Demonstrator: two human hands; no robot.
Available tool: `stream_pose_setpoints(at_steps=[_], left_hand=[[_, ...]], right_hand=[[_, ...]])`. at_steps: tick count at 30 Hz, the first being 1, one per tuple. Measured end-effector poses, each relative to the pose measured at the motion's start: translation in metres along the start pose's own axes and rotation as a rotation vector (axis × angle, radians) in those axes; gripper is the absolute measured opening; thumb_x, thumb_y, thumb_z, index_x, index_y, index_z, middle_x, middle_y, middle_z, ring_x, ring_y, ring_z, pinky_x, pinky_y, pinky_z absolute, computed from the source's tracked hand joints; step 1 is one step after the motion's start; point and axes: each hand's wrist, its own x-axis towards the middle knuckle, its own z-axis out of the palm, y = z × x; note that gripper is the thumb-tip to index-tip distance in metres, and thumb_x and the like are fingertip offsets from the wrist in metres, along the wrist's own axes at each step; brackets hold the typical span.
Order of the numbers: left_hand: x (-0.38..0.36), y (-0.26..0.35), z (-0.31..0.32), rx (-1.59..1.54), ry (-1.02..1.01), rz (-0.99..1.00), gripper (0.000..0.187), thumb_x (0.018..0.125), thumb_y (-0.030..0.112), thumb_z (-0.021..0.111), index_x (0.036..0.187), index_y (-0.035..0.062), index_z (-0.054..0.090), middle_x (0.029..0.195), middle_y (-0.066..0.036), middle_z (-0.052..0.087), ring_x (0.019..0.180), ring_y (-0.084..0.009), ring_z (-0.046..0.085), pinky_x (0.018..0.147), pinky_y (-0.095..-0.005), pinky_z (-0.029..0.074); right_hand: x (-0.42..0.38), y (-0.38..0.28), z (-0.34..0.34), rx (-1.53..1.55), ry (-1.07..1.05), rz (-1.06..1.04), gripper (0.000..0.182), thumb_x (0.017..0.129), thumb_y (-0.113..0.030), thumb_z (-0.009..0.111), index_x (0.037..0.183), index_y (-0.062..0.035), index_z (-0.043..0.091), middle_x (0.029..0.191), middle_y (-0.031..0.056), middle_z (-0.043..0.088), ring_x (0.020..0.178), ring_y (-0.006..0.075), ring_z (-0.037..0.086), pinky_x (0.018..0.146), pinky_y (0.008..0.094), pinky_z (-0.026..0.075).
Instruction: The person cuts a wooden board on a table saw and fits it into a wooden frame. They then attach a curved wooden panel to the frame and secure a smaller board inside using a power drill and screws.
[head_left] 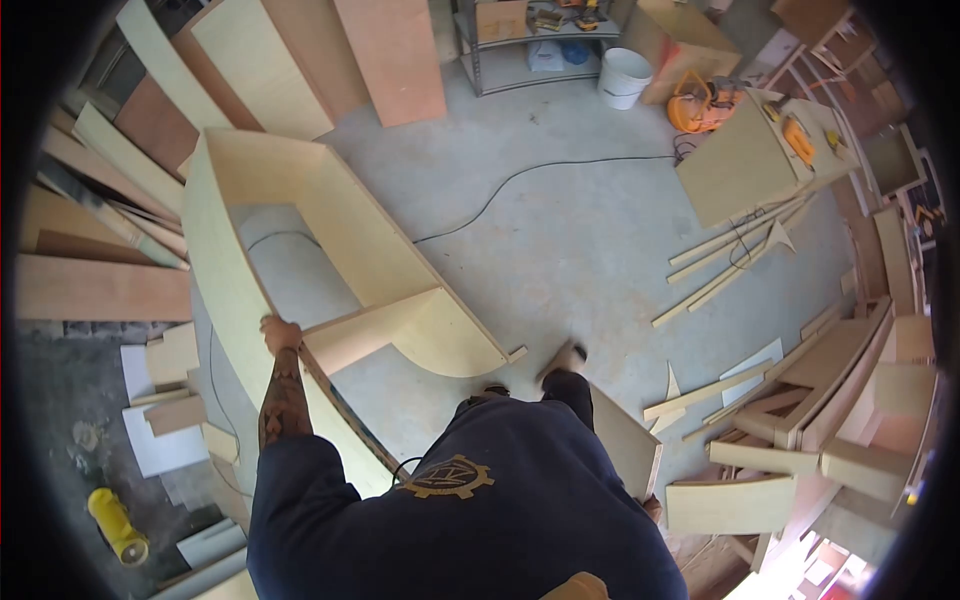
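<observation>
A large plywood cabinet frame [330, 215] with open sections and a curved side stands on the floor ahead of me and to the left. My left hand [282, 333] is closed over the top edge of its long side panel, where a crosspiece meets it. Down by my right side is a flat wooden board [622, 438], leaning at a slant. The fingers of my right hand [653, 508] wrap round the board's lower edge; my body hides most of that hand.
A black cable [520, 178] crosses the floor. Wood strips [715, 260] lie to the right, near a box-shaped bench [745, 165] with tools. Boards [265, 65] lean at the back left. A white bucket [625, 78] stands by a metal shelf [540, 65]. Curved wooden pieces [800, 400] are piled right.
</observation>
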Motion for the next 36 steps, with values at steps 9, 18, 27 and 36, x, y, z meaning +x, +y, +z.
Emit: stream_pose_setpoints(at_steps=[9,18,27,36], left_hand=[[-0.047,0.143,0.015,0.118,-0.046,-0.155,0.072,0.093,0.012,0.067,0.151,-0.0035,0.027,0.143,-0.020,0.047,0.131,-0.0421,0.058,0.101,-0.0604,0.056],[-0.066,0.246,0.026,0.180,-0.024,-0.175,0.076,0.083,0.009,0.073,0.144,-0.0091,0.030,0.138,-0.028,0.051,0.123,-0.0472,0.063,0.099,-0.0524,0.059],[-0.079,0.312,0.043,0.239,-0.024,-0.176,0.075,0.085,0.009,0.072,0.141,-0.0170,0.029,0.142,-0.033,0.043,0.129,-0.0457,0.054,0.095,-0.0702,0.054],[-0.089,0.392,0.066,0.417,-0.047,-0.167,0.091,0.091,0.013,0.066,0.159,-0.0119,0.012,0.162,-0.040,0.020,0.151,-0.0583,0.023,0.100,-0.0807,0.043]], right_hand=[[0.248,-0.107,-0.090,-0.020,-0.107,-0.215,0.042,0.082,-0.020,0.076,0.116,0.0032,0.070,0.102,0.0287,0.074,0.101,0.0468,0.072,0.084,0.0513,0.055],[0.402,-0.199,-0.159,-0.214,-0.191,-0.373,0.035,0.085,-0.021,0.072,0.107,0.0056,0.069,0.093,0.0314,0.072,0.092,0.0512,0.070,0.081,0.0563,0.054],[0.513,-0.300,-0.167,-0.334,-0.268,-0.464,0.033,0.084,-0.019,0.071,0.107,0.0038,0.068,0.090,0.0305,0.072,0.091,0.0509,0.071,0.078,0.0551,0.055],[0.590,-0.452,-0.145,-0.595,-0.374,-0.621,0.033,0.085,-0.019,0.074,0.111,0.0015,0.070,0.094,0.0285,0.074,0.093,0.0484,0.072,0.081,0.0548,0.057]])
